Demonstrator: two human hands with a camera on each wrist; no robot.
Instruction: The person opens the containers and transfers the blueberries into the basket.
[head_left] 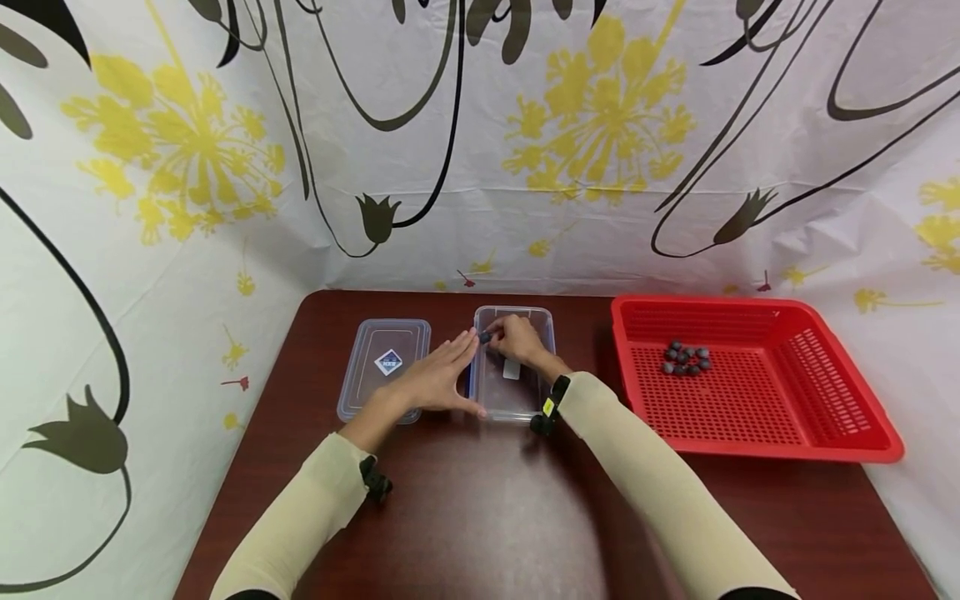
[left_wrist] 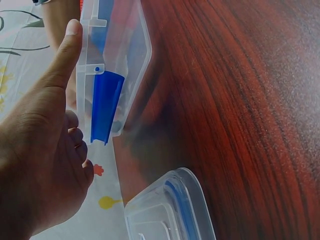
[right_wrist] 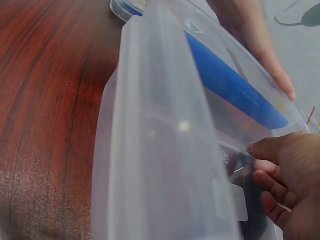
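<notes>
A clear plastic box [head_left: 517, 412] with a blue side clip [left_wrist: 106, 102] stands uncovered on the table. My right hand [head_left: 517, 340] reaches into it with bent fingers and pinches a small dark ball [head_left: 484, 337] near the left wall. In the right wrist view the right hand [right_wrist: 297, 175] shows through and beside the clear wall, its fingertips partly hidden. My left hand [head_left: 438, 375] lies along the box's left side, fingers straight and thumb spread toward the near corner. Seen from the left wrist, that left hand [left_wrist: 45, 135] is beside the rim.
A lidded clear container [head_left: 367, 375] with a blue-and-white label stands to the left. At the right, a red plastic basket [head_left: 750, 417] contains several dark balls [head_left: 684, 358]. Brown table [head_left: 487, 517] surface extends toward me; patterned cloth [head_left: 480, 150] hangs behind.
</notes>
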